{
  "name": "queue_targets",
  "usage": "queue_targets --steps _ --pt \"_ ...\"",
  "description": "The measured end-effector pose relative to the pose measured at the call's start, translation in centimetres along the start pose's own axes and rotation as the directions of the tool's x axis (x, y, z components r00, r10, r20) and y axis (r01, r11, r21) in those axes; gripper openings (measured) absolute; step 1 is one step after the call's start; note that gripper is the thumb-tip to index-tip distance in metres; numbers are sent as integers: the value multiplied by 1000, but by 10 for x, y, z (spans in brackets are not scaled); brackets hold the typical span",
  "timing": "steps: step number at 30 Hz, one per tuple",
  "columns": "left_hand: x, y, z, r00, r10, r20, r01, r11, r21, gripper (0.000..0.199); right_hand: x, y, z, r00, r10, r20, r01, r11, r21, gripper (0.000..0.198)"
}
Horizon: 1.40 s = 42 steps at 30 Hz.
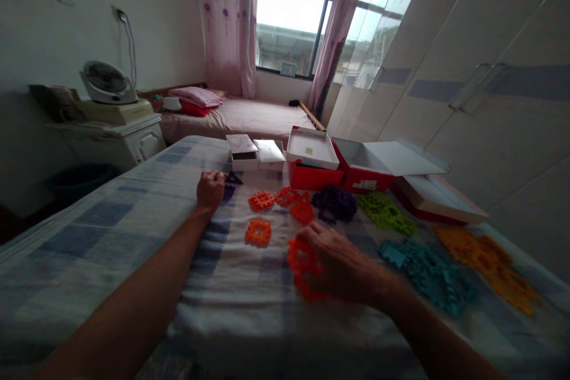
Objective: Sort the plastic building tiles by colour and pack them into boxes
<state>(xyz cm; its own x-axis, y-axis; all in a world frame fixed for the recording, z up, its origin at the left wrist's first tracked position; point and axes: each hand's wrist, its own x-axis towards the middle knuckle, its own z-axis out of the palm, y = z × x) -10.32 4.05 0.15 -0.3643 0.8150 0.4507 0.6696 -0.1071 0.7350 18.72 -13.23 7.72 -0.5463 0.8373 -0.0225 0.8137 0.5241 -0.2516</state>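
My right hand [332,261] is closed on an orange-red interlocking building piece [299,258], both somewhat blurred by motion. Farther back, my left hand [211,191] has its fingers curled against a purple interlocking building piece [228,192]; a dark triangular piece [234,178] touches its fingertips. Between the hands lies a square orange piece [258,232] by itself. Behind it are a red-orange piece [260,200] and, to its right, more orange-red pieces [302,210]. A heap of purple pieces [335,204] sits just beyond my right hand.
Green [386,212], teal [430,273] and yellow-orange pieces [487,264] lie in piles on the right. Along the back stand small white boxes [244,161], a red box [315,176] and an open red box [367,180]. A checked cloth [111,237] covers the table.
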Motion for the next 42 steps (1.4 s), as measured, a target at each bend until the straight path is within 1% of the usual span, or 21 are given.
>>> queue_targets --steps 2,4,7,9,11,13,14,16,19,23,25,27,29,32,34,36,38,42 --pt "0 1 0 1000 1 -1 -1 1000 1 29 -13 -5 6 998 -18 67 19 1000 -9 41" --pt "0 1 0 1000 -1 -4 1 1000 4 29 -19 -10 11 996 -28 86 30 999 -25 45" --pt "0 1 0 1000 -3 -7 3 1000 7 29 -16 -11 12 996 -59 62 61 998 -21 53" --pt "0 0 0 1000 -4 -5 4 1000 7 29 -7 -8 9 999 -43 5 43 998 -37 53" --pt "0 0 0 1000 -4 -1 4 1000 7 29 8 -2 6 995 30 -96 -39 995 -90 49" --pt "0 0 0 1000 -6 2 6 1000 5 29 27 7 6 971 131 -198 -163 974 -156 42" --pt "-1 1 0 1000 -6 2 6 1000 5 29 36 12 7 958 176 -228 -220 958 -184 39" --pt "-1 2 -1 1000 -7 3 7 1000 4 29 53 21 10 938 246 -245 -302 927 -224 35" --pt "-1 3 -1 1000 -7 7 7 1000 7 29 68 28 15 927 297 -228 -348 907 -236 33" --pt "0 3 0 1000 -6 20 6 1000 14 29 73 30 21 926 314 -212 -357 911 -209 36" --pt "0 4 0 1000 -6 22 6 1000 14 30 72 31 23 929 303 -212 -344 918 -196 40" --pt "-1 4 -1 1000 -5 23 5 1000 14 30 69 35 24 938 279 -205 -312 938 -154 43" --pt "-1 4 -1 1000 -2 24 2 1000 14 30 66 40 24 944 261 -204 -281 957 -75 43" --pt "-2 4 -2 999 6 32 -7 1000 12 30 60 48 20 926 274 -261 -274 961 38 42" --pt "-2 4 -2 999 9 37 -10 1000 10 30 58 52 18 912 287 -294 -280 958 66 42" --pt "-2 4 -2 999 9 36 -9 1000 9 30 59 53 20 915 288 -282 -284 957 58 41" --pt "-2 5 -2 999 11 32 -11 1000 10 29 63 52 26 926 266 -268 -268 963 29 40" --pt "-2 5 -4 999 23 30 -23 1000 11 28 71 46 38 924 227 -307 -258 964 -63 41"
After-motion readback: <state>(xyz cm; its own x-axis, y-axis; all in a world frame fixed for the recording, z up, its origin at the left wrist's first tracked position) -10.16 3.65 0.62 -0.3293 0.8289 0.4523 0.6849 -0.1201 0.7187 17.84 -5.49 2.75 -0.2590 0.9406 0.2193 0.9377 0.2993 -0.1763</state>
